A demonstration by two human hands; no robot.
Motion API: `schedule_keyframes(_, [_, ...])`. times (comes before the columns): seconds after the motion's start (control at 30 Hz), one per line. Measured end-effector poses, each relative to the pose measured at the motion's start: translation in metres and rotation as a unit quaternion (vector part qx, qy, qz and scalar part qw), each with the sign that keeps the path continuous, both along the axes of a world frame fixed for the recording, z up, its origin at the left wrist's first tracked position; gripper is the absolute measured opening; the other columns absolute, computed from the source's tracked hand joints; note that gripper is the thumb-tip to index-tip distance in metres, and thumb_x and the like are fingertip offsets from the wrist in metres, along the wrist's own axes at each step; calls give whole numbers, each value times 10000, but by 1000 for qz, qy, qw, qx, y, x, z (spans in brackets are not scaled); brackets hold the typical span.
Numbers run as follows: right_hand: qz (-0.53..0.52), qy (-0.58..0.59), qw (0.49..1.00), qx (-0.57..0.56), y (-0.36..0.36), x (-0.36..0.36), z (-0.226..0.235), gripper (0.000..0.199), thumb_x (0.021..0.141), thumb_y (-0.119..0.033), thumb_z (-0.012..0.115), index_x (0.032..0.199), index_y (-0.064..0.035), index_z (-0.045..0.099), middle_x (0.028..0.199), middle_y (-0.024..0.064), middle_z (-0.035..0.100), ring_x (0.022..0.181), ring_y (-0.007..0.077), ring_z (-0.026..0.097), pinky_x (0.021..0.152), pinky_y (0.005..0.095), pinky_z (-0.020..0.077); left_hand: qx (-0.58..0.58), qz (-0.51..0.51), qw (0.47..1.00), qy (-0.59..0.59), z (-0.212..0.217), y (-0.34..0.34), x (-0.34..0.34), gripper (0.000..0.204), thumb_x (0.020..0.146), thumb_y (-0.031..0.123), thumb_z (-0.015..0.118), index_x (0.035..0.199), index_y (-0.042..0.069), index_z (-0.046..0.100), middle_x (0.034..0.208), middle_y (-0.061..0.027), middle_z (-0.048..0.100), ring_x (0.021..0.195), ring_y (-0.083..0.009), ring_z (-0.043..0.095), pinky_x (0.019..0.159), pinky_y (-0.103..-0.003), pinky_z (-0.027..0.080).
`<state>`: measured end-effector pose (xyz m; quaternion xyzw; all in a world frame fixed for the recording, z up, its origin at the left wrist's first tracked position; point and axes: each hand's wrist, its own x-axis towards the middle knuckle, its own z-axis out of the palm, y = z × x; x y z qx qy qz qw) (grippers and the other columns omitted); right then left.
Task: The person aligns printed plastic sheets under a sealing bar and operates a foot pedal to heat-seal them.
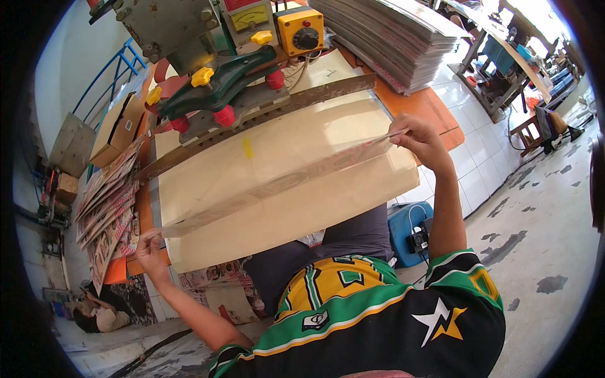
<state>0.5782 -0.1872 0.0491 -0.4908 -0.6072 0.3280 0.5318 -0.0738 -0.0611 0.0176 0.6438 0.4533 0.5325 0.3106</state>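
Observation:
A long, thin, see-through sheet with faint reddish print [283, 188] is stretched between my hands, seen nearly edge-on. My left hand [150, 250] pinches its left end at the orange table's near left edge. At the far right, my right hand [417, 140] grips the other end between thumb and fingers. Under the sheet lies a wide cream-coloured cover [277, 233] that drapes over the near edge, with a small yellow mark on it. Just beyond stands a press machine with a dark green cross-arm [220, 88], red knobs and a long metal bar [252, 123].
Printed flat sheets [110, 214] lie in a loose pile at the left, near a cardboard box [118, 129]. A tall stack of flat boards [394, 38] stands back right. A yellow control box [300, 31] sits behind the press. A blue container [406, 236] is by my right side. Another person [107, 312] sits far left.

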Motion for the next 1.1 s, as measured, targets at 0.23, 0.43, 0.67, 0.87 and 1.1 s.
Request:
schedule_keyframes(0.23, [-69, -37, 992, -95, 1, 2, -31, 197, 980, -186, 680, 1011, 6, 716, 880, 2, 669, 795, 73, 599, 705, 254, 498, -136, 2, 991, 5, -34, 4, -5, 188, 969, 204, 714, 1044, 42, 656, 846, 13, 653, 774, -58, 580, 687, -232, 460])
schedule_keyframes(0.43, [-142, -43, 976, -160, 14, -9, -30, 339, 955, -313, 709, 1045, 13, 715, 738, -13, 614, 694, 88, 578, 618, 269, 451, -179, 38, 983, 2, -13, 8, 41, 267, 1009, 177, 651, 1193, -11, 606, 756, 45, 603, 672, -47, 507, 643, -209, 417])
schedule_keyframes(0.67, [-274, -240, 917, -165, 48, -29, -28, 395, 916, -356, 714, 1249, -147, 684, 753, 113, 660, 696, 205, 636, 666, 356, 488, -179, 62, 960, 206, 9, 39, 72, 365, 1012, 99, 586, 1376, 62, 574, 976, -91, 726, 842, -82, 615, 762, -224, 470])
schedule_keyframes(0.87, [-293, -360, 880, -94, 81, -27, -47, 334, 983, -401, 570, 1252, -256, 708, 991, 142, 743, 921, 347, 698, 784, 467, 518, -14, 20, 969, 246, -18, 87, 61, 333, 1020, 110, 523, 1319, 68, 663, 1061, -117, 720, 874, -131, 601, 798, -275, 470])
schedule_keyframes(1.1, [-328, -387, 855, -107, 87, -34, -45, 304, 989, -420, 555, 1149, -266, 763, 932, 133, 742, 874, 353, 698, 755, 474, 519, -60, 101, 964, 240, -11, 78, 82, 316, 1015, 120, 521, 1269, 56, 699, 1120, -164, 739, 869, -146, 632, 803, -300, 491])
